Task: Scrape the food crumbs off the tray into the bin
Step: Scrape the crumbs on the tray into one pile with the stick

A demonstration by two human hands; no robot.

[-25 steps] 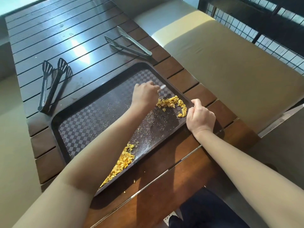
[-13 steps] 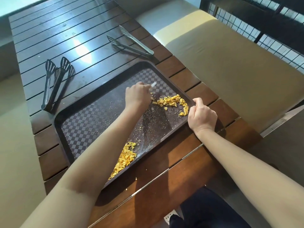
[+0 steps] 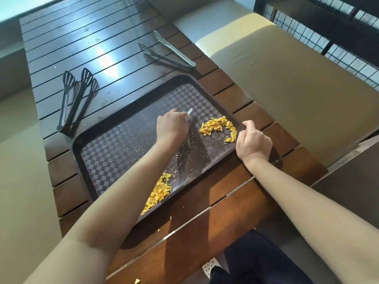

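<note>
Drawn back from the far-corner crumbs since a moment ago, my left hand [image 3: 172, 126] now sits nearer the middle of the tray [image 3: 127, 95], fingers curled round a small white scraper [image 3: 190, 111] whose tip pokes out past my knuckles; its working edge is hidden under my hand, so whether it touches the surface I cannot tell. My right hand [image 3: 253, 141] grips the tray's near right corner, thumb over the rim.

One heap of crumbs [image 3: 218, 127] lies between my two hands; a second heap [image 3: 158, 193] sits against the near rim, beside my left forearm. No bin is in view.

I judge the tray stiff, light and fairly slick; the flakes look dry, brittle and quick to scatter. The rim is the sound place to hold, with the scraper kept low.
</note>
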